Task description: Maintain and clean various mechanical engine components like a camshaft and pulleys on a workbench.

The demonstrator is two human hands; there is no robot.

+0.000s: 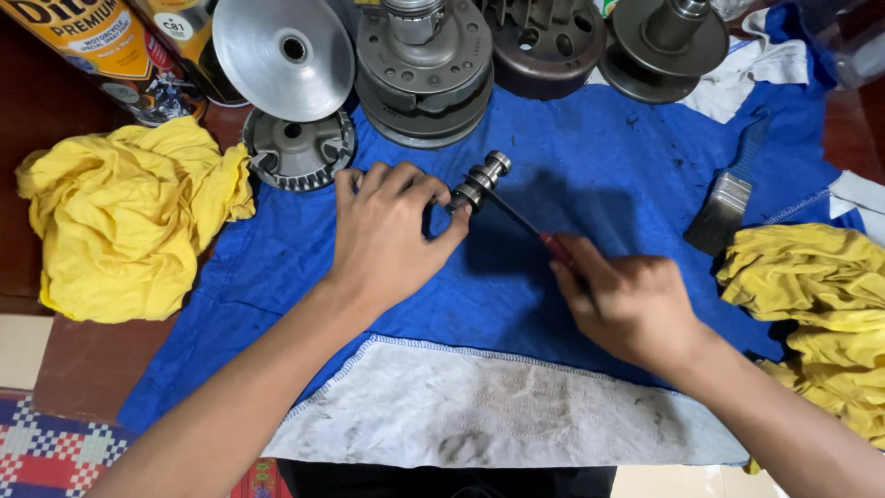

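a: left hand (387, 231)?
b: closed round a small grey metal shaft (479, 184), stepped and lobed, held just above the blue cloth (590, 175), near its middle. thumb and fingers wrapped on the lower end; top end sticking out up and right.

a: right hand (631, 304)?
b: gripping a thin tool (525, 226) with a red handle, dark tip laid against the shaft just beside the left thumb.

a: behind the hands?
b: row of round metal parts along the far edge: shiny disc (281, 55), finned part (297, 149) under it, thick grey pulley (424, 74), dark drum (544, 46), another pulley (664, 46).

a: at the sides?
b: yellow rag (120, 221) left, another yellow rag (811, 304) right, brush (724, 207) lying on the cloth near the right one. cans (120, 55) at top left. grubby white strip (498, 410) on the cloth's near edge.
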